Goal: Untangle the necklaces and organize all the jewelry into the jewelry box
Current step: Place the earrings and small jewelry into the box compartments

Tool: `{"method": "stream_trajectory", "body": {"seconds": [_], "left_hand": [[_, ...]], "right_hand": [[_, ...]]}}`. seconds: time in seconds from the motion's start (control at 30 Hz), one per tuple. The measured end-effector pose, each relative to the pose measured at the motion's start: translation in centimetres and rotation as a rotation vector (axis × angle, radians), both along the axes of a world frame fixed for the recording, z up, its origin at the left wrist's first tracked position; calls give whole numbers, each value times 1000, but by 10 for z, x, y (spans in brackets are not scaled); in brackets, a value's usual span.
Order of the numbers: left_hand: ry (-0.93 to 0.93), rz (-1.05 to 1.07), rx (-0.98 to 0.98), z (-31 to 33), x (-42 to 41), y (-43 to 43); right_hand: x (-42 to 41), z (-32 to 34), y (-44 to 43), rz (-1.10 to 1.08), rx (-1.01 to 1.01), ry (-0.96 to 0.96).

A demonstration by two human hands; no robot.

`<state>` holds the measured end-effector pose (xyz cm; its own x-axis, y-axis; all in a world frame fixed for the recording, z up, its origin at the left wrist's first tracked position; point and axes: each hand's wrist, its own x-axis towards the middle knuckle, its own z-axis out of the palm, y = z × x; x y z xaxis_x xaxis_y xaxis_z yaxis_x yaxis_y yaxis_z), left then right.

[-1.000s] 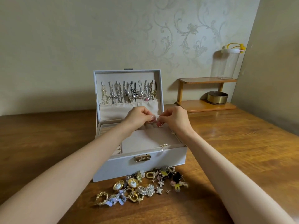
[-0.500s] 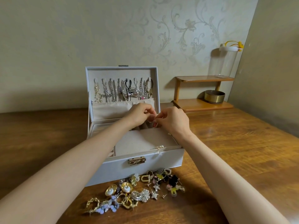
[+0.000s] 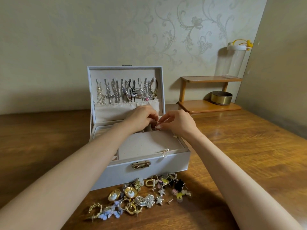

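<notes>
**Patience over the rear compartment**

Judging by the posture, the step in hand is freeing or opening a small pink-gold piece (image 3: 157, 126) before it goes into the jewelry box (image 3: 149, 173). It is too small to tell whether it is a ring, an earring or a knot of chain. Doing this well means keeping it low over the open compartment at the back, so a slip drops it onto the lining and not the table (image 3: 249, 155). It also means teasing with the fingertips and no hard pull, since fine links or posts would likely bend.

The left hand (image 3: 142, 116) has its fingers curled in, tips pinching the piece from the left. The right hand (image 3: 180, 124) pinches it from the right between thumb and forefinger. Neither hand is spread. The piece sits between them, just above the rear compartment.

Necklaces (image 3: 126, 90) hang in a row inside the upright lid (image 3: 106, 73). One earring (image 3: 164, 151) rests on the front rim. A pile of earrings and rings (image 3: 141, 195) lies on the table just before the box, not yet sorted.
</notes>
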<state>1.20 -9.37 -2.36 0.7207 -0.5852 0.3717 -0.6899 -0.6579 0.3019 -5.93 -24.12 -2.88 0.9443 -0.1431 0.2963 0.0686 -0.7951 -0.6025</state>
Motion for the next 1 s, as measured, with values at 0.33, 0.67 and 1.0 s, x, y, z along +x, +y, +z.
{"method": "stream_trajectory", "body": {"seconds": [0.33, 0.67, 1.0], "left_hand": [[-23, 36, -228, 1, -4, 2], [35, -23, -158, 14, -84, 34], [1, -290, -8, -8, -119, 31]], "right_hand": [[5, -6, 3, 44, -41, -57], [-2, -3, -4, 71, -59, -77], [-26, 10, -3, 289, 101, -132]]}}
